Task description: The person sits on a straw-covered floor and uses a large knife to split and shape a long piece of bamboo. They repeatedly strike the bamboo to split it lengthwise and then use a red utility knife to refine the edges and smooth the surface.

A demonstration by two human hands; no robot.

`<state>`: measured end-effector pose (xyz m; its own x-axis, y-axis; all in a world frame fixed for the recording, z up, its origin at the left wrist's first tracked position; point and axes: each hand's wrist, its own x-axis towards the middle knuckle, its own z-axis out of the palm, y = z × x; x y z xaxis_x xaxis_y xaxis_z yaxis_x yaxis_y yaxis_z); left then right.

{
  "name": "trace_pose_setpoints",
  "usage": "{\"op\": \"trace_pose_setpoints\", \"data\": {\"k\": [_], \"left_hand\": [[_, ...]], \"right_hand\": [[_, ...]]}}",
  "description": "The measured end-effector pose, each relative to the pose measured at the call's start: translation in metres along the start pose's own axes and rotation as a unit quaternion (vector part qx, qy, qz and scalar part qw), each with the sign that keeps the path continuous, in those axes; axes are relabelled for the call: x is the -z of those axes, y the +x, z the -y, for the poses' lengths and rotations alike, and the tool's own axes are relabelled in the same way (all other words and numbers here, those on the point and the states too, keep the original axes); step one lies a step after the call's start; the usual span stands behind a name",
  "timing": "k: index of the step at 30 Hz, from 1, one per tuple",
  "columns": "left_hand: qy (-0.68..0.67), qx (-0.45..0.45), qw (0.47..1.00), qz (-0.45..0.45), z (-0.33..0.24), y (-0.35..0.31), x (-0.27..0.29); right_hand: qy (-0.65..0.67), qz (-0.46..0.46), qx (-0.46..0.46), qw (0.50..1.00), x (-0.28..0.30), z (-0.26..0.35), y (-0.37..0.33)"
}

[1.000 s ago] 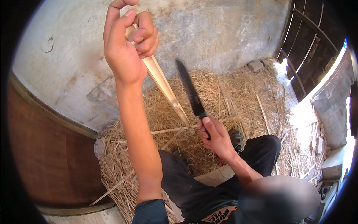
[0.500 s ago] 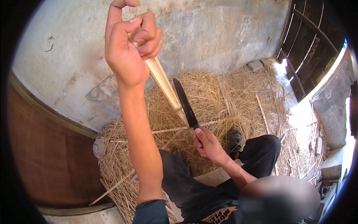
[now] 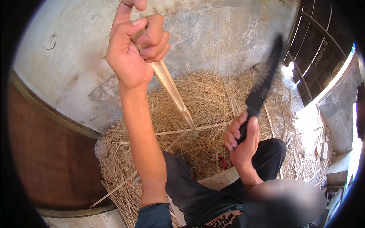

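Observation:
Raised at the upper left, my left hand [image 3: 131, 62] has its fingers curled round the upper part of a split bamboo piece [image 3: 170, 85], its index finger stretched upward. The bamboo slants down to the right, pale and hollow on its inner side, with a joint partway along. Its lower end hangs above the shavings. My right hand [image 3: 245, 144], right of the bamboo, is wrapped round the handle of a black knife [image 3: 263, 87]. The blade points up and to the right, apart from the bamboo, and its tip is blurred by motion.
Pale shavings and thin strips [image 3: 205, 95] cover the floor around my dark-trousered legs [image 3: 190, 186]. A stained plaster wall [image 3: 228, 34] stands ahead. Brown panelling [image 3: 57, 159] is at the left, dark slatted boards [image 3: 319, 45] at the upper right. A small red item [image 3: 223, 162] lies between my knees.
My right hand has swung the knife up and to the right, away from the bamboo. The left hand and the bamboo have barely moved.

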<state>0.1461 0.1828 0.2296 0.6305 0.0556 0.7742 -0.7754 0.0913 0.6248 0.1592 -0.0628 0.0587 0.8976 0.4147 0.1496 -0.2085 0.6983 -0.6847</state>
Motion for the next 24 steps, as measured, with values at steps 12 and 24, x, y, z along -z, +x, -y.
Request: {"op": "trace_pose_setpoints", "data": {"k": [12, 24], "left_hand": [[-0.011, 0.018, 1.0, 0.011, 0.011, 0.002, -0.018], [0.006, 0.002, 1.0, -0.01, 0.013, 0.003, -0.024]], "right_hand": [[-0.306, 0.14, -0.18, 0.924, 0.026, -0.056, -0.01], [-0.095, 0.022, -0.026, 0.995, 0.017, -0.013, -0.006]]}}
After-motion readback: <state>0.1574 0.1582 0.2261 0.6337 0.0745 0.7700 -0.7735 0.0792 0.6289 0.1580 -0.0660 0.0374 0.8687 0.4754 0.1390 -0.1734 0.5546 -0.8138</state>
